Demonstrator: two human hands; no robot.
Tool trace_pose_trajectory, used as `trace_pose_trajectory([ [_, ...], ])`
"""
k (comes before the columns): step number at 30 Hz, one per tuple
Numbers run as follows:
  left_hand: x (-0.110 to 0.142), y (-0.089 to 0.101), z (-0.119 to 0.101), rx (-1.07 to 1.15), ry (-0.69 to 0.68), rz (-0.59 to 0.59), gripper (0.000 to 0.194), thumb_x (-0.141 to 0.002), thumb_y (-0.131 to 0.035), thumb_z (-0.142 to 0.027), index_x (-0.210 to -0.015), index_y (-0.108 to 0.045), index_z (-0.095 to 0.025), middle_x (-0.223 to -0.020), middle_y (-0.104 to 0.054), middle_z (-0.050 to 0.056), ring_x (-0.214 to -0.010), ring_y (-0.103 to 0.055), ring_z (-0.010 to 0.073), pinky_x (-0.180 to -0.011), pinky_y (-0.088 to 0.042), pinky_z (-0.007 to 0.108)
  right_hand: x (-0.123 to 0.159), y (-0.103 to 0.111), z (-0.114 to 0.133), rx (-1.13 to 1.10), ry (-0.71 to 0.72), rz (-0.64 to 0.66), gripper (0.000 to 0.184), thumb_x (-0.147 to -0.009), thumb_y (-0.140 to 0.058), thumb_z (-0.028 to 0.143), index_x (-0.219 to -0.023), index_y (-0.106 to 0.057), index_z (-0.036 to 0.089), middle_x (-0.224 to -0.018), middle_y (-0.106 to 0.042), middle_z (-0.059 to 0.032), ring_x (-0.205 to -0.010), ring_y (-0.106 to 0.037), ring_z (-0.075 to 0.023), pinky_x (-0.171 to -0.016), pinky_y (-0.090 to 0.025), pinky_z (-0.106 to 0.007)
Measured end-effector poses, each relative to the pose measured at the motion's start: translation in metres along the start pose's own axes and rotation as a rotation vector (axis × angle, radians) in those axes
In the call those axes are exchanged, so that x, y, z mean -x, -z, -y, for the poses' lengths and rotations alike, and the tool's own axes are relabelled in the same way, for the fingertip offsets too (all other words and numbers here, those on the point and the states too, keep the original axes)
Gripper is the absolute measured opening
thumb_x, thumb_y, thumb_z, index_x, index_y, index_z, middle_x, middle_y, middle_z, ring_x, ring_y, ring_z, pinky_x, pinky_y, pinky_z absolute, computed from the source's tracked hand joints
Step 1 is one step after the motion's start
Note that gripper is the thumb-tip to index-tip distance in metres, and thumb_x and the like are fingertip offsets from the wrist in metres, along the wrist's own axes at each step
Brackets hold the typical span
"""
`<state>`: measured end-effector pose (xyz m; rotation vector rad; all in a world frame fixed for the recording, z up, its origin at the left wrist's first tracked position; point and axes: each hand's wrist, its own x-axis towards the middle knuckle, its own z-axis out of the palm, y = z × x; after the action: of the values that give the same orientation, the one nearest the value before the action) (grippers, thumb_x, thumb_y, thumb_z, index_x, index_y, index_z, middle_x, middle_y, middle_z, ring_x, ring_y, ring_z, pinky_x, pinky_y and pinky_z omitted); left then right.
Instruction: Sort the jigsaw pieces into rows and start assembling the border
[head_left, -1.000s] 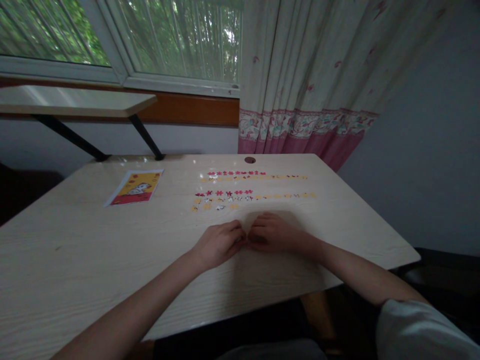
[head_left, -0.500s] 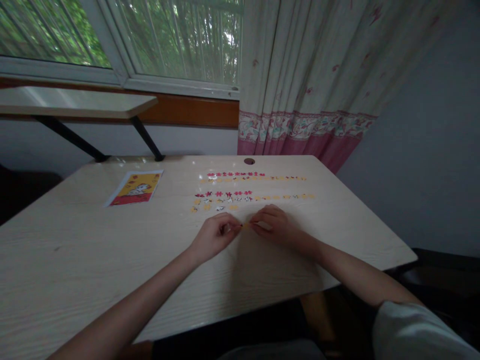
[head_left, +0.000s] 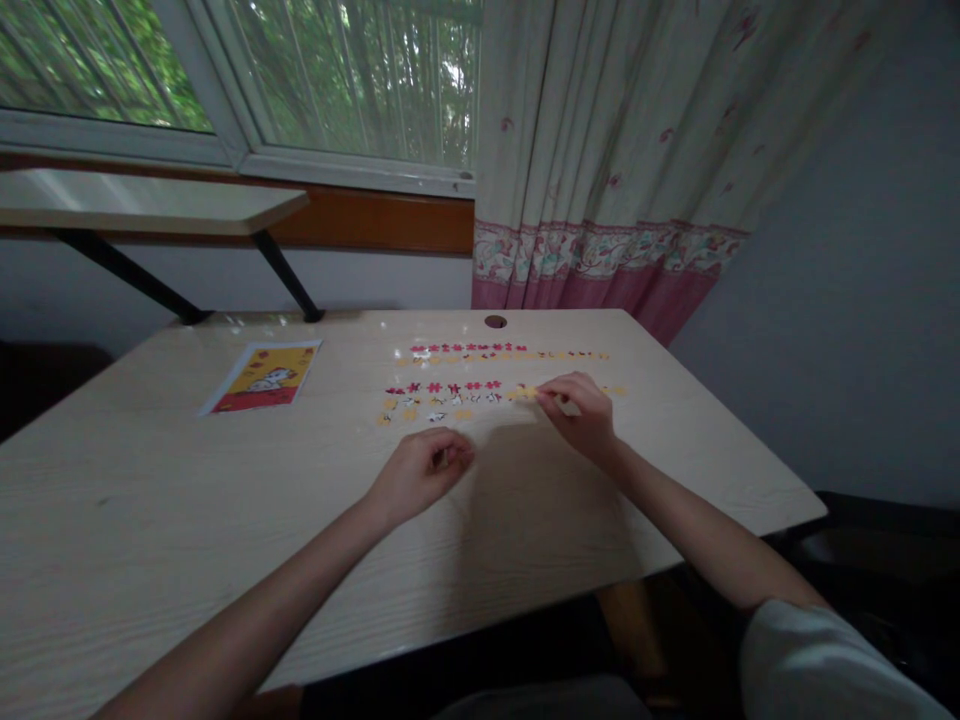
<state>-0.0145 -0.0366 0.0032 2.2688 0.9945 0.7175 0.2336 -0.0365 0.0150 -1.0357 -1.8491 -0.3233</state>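
Note:
My right hand (head_left: 581, 412) pinches a yellow jigsaw puzzle piece (head_left: 527, 392) between thumb and fingertips, just over the row of yellow pieces. Lower on the table, my left hand (head_left: 426, 470) is closed, its fingers curled against the thumb; what they hold, if anything, is hidden. Beyond my left hand lie short rows of puzzle pieces: red ones (head_left: 435, 387), white ones with dark lines (head_left: 436, 416), and yellow ones (head_left: 463, 414). Part of the yellow row is covered by my right hand.
Farther back run a red row of pieces (head_left: 469, 348) and a yellow row (head_left: 442, 360). A picture sheet (head_left: 262, 378) with a white animal on yellow and red lies at the left. The table (head_left: 225, 520) has a cable hole (head_left: 496, 322); a shelf (head_left: 150, 205) overhangs its left back.
My hands have come apart. The right hand has moved forward and to the right with the yellow puzzle piece, while the left has stayed nearly in place.

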Motion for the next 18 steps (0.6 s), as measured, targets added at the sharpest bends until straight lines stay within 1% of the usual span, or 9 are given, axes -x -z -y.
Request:
trace_pose_trajectory([
  [2,0.001,0.002,0.000,-0.075,-0.023,0.031,0.017,-0.082,-0.048,-0.023,-0.076,-0.062,-0.016,-0.064,-0.056,0.000,-0.055,-0.048,0.0102,-0.051,-0.035,0.020,-0.003,0.003,-0.006,0.043,-0.017,-0.066,0.011,-0.082,-0.056,0.026,-0.075,-0.062,0.020,-0.067,-0.066,-0.0020,-0.064,-0.059,-0.0134,-0.063,-0.044,-0.028],
  [4,0.001,0.004,0.001,-0.136,-0.040,0.058,0.016,-0.082,-0.048,-0.023,-0.076,-0.061,-0.016,-0.064,-0.056,0.000,-0.055,-0.048,0.0103,-0.051,-0.035,0.020,-0.003,0.004,-0.009,0.052,0.011,-0.081,0.010,-0.081,-0.057,0.025,-0.074,-0.063,0.020,-0.066,-0.066,-0.0017,-0.062,-0.059,-0.0132,-0.063,-0.044,-0.028],
  [8,0.002,0.003,0.002,-0.188,-0.041,0.095,0.015,-0.082,-0.048,-0.023,-0.078,-0.060,-0.017,-0.064,-0.057,-0.001,-0.054,-0.049,0.0102,-0.050,-0.036,0.020,-0.002,0.003,-0.009,0.040,0.046,-0.066,0.009,-0.082,-0.057,0.024,-0.076,-0.064,0.020,-0.069,-0.068,-0.0015,-0.062,-0.058,-0.0124,-0.065,-0.044,-0.028],
  [11,0.002,0.003,0.002,-0.213,-0.039,0.129,0.016,-0.083,-0.046,-0.024,-0.080,-0.060,-0.016,-0.065,-0.057,-0.001,-0.055,-0.050,0.0104,-0.051,-0.036,0.020,-0.001,0.002,-0.010,0.045,0.031,-0.044,0.012,-0.082,-0.057,0.026,-0.076,-0.065,0.020,-0.071,-0.067,-0.0016,-0.064,-0.058,-0.0120,-0.066,-0.043,-0.027],
  [13,0.003,0.003,0.001,-0.226,-0.060,0.155,0.018,-0.084,-0.045,-0.025,-0.079,-0.060,-0.016,-0.064,-0.057,-0.001,-0.055,-0.050,0.0106,-0.052,-0.037,0.020,0.000,-0.001,-0.012,0.039,0.003,-0.025,0.012,-0.082,-0.058,0.027,-0.076,-0.066,0.020,-0.071,-0.066,-0.0019,-0.066,-0.057,-0.0123,-0.068,-0.042,-0.027],
  [15,0.003,0.002,0.000,-0.238,-0.107,0.187,0.020,-0.085,-0.044,-0.025,-0.079,-0.060,-0.016,-0.064,-0.056,0.000,-0.056,-0.050,0.0107,-0.053,-0.037,0.020,0.000,-0.006,-0.014,0.011,-0.071,0.046,0.012,-0.081,-0.059,0.028,-0.077,-0.068,0.020,-0.070,-0.065,-0.0020,-0.067,-0.057,-0.0123,-0.068,-0.042,-0.027],
  [18,0.004,0.001,-0.001,-0.269,-0.187,0.236,0.020,-0.086,-0.043,-0.024,-0.079,-0.059,-0.016,-0.065,-0.056,0.000,-0.057,-0.050,0.0112,-0.055,-0.038,0.021,0.001,-0.020,-0.015,-0.052,-0.234,0.252,0.012,-0.079,-0.061,0.028,-0.077,-0.069,0.020,-0.069,-0.061,-0.0017,-0.065,-0.054,-0.0117,-0.065,-0.041,-0.025],
])
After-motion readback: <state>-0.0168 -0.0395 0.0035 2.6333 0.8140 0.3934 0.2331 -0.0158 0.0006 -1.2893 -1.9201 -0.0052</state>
